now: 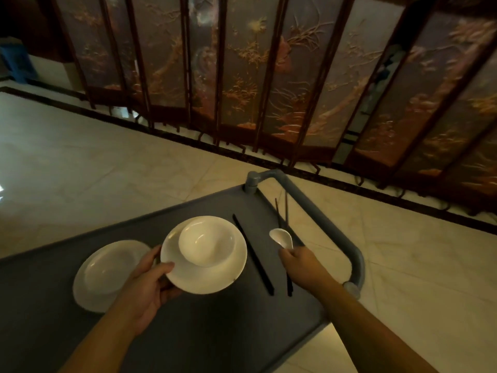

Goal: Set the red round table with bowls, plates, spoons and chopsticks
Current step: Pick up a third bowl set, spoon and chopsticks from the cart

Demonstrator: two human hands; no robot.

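My left hand (146, 288) grips the near left rim of a white plate (212, 275), thumb on top, and lifts it a little above the grey cart top (188, 332). A white bowl (206, 241) sits on that plate. To its left a second white plate (96, 281) with a bowl lies on the cart. My right hand (301, 263) holds a white spoon (281, 237) together with dark chopsticks (282, 211) that stick out past it. Another pair of black chopsticks (252, 254) lies on the cart between plate and right hand. The red round table is out of view.
The cart's grey tubular handle (322, 219) curves along its right side. A carved folding screen (269, 76) stands behind on the pale tiled floor (80, 170). A blue object (13, 60) sits at the far left.
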